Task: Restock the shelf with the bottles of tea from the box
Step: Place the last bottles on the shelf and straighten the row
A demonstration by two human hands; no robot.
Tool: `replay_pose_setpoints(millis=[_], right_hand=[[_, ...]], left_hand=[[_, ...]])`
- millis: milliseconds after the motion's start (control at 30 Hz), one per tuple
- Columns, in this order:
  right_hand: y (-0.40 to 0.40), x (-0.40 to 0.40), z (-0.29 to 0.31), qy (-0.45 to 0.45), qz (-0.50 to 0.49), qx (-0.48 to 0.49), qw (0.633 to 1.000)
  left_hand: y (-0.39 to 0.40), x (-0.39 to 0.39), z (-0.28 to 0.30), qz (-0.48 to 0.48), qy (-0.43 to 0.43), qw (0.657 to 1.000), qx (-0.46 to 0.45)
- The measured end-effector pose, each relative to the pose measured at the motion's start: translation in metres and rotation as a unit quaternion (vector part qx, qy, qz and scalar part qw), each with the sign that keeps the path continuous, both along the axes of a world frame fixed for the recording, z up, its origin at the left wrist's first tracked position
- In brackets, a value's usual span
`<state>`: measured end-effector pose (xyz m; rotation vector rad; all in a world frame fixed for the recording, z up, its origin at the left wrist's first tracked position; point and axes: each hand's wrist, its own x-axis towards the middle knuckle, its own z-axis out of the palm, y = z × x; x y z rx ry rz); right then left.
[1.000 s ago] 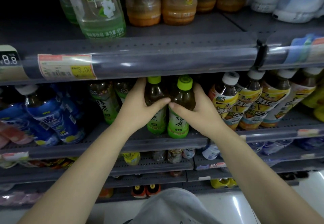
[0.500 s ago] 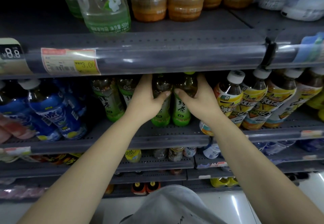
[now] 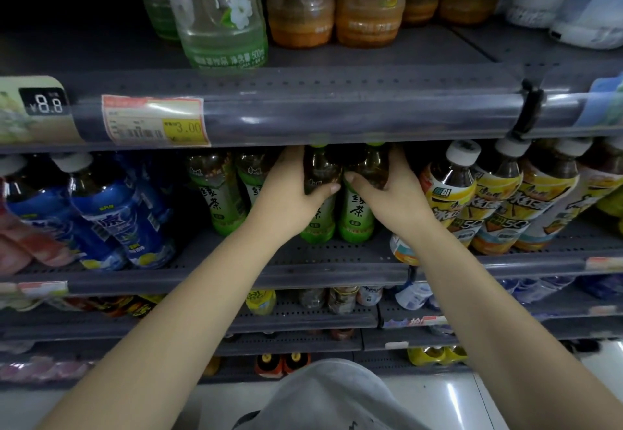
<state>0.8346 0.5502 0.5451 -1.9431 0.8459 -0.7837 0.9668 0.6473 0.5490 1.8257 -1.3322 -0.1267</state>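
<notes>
I had two green-labelled plastic bottles of dark tea in my grip, one per hand, standing side by side and touching on the grey perforated metal shelf. My left hand wrapped the left tea bottle at its shoulder, thumb across the front; my right hand clasped the right tea bottle the same way, the two thumb tips nearly meeting between them. Two more green-labelled tea bottles already stood just to the left of my pair, so I counted four of that kind in the row. To the right leaned four yellow-labelled bottles with white caps; to the left, two blue-labelled bottles.

Compared with a second earlier, my bottles sat deeper on the shelf: their green caps, then fully in view, were now almost hidden behind the grey price rail of the shelf above, and their bases had moved back from the front lip. Both forearms reached up and forward, converging, wrists slightly bent inward, fingers curled behind the bottles out of sight.
</notes>
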Motion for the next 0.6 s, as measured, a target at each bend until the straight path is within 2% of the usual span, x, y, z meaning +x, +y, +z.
replay_pose_setpoints(millis=[67, 167, 233, 367, 467, 600], right_hand=[[0.001, 0.0, -0.005, 0.013, -0.04, -0.05, 0.998], [0.012, -0.002, -0.01, 0.019, -0.105, -0.135, 0.985], [0.026, -0.004, -0.012, -0.007, -0.124, -0.162, 0.979], [0.061, -0.002, -0.027, -0.107, -0.12, -0.226, 0.961], [0.084, 0.014, -0.043, -0.131, -0.069, -0.194, 0.97], [0.105, 0.045, -0.056, -0.083, -0.005, -0.092, 0.992]], left_hand=[[0.009, 0.001, 0.003, 0.015, 0.0, 1.0, -0.017], [0.035, 0.006, 0.002, 0.009, 0.059, 0.996, -0.073], [0.059, 0.012, -0.006, 0.022, 0.101, 0.989, -0.109], [0.099, 0.034, -0.038, 0.101, 0.12, 0.976, -0.152], [0.111, 0.052, -0.057, 0.139, 0.143, 0.969, -0.145], [0.108, 0.073, -0.071, 0.159, 0.165, 0.966, -0.12]])
